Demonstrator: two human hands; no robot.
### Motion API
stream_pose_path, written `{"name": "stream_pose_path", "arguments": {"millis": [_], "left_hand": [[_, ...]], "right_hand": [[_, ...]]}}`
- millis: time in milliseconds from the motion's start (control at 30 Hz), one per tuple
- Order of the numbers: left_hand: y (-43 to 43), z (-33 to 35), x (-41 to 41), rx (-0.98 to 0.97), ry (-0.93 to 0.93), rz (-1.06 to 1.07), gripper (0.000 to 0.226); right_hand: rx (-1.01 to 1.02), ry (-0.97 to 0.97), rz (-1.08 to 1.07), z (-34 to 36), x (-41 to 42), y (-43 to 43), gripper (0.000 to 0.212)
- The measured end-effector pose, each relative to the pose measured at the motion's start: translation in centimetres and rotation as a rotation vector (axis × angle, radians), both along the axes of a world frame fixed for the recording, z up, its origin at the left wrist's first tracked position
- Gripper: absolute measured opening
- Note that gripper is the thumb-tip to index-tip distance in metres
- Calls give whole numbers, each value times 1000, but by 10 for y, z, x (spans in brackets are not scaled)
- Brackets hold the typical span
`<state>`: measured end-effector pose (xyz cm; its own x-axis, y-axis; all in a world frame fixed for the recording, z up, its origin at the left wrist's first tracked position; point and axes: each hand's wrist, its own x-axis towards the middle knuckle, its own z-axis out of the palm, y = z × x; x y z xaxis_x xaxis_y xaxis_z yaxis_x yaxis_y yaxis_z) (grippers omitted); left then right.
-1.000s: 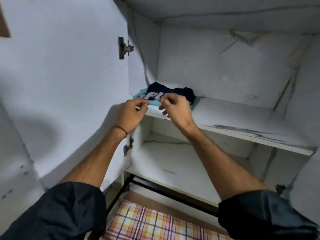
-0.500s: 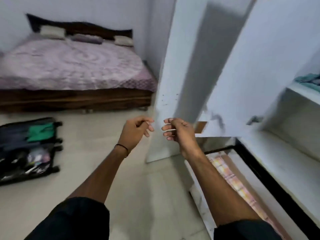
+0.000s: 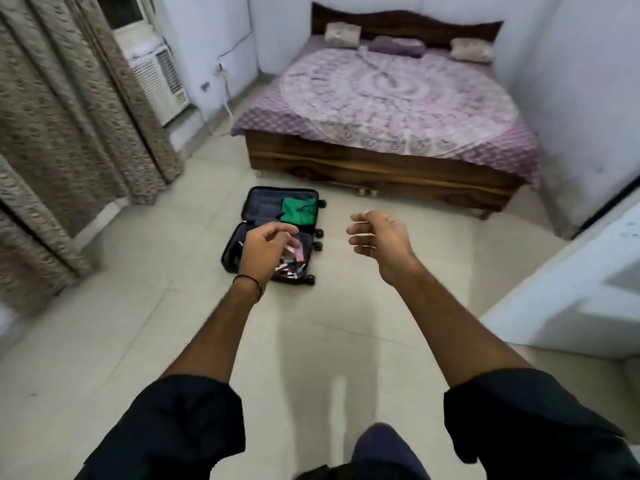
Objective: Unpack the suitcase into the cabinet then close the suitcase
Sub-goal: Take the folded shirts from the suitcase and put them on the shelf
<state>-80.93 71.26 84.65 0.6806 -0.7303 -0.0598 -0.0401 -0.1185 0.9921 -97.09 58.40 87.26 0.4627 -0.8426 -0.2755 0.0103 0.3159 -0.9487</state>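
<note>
Fingers (image 3: 358, 231) L hand (image 3: 265, 249), R hand (image 3: 381, 237) loosely curled, empty, suitcase (image 3: 263, 207) open on floor (image 3: 138, 341) beyond, untouched

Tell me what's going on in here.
A person faces an open suitcase lying on the floor near the bed. The left hand and right hand are held out in front, loosely curled, holding nothing. A green garment lies in the suitcase's far half and small mixed items in the near half, so the unpacking is unfinished and the suitcase is not yet closed.
</note>
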Motion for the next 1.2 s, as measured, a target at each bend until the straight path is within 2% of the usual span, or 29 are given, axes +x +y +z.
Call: {"name": "stream_pose_path", "arguments": {"millis": [200,467,733,967,1200], "left_hand": [[-13,-18,114,32,50,88,23],[-118,-53,297,190,79,58,22],[-228,-56,438,248,125,-41,22],[-340,-91,549,258,190,-144,21],[-419,-128,616,355,234,-223,20]], "right_hand": [[40,21,68,-33,134,-22,18],[177,30,-56,-76,314,-123,20],[202,124,-145,-78,433,-217,19],[182,227,-236,-113,531,-303,23],[185,329,-242,-139,597,-375,25]]}}
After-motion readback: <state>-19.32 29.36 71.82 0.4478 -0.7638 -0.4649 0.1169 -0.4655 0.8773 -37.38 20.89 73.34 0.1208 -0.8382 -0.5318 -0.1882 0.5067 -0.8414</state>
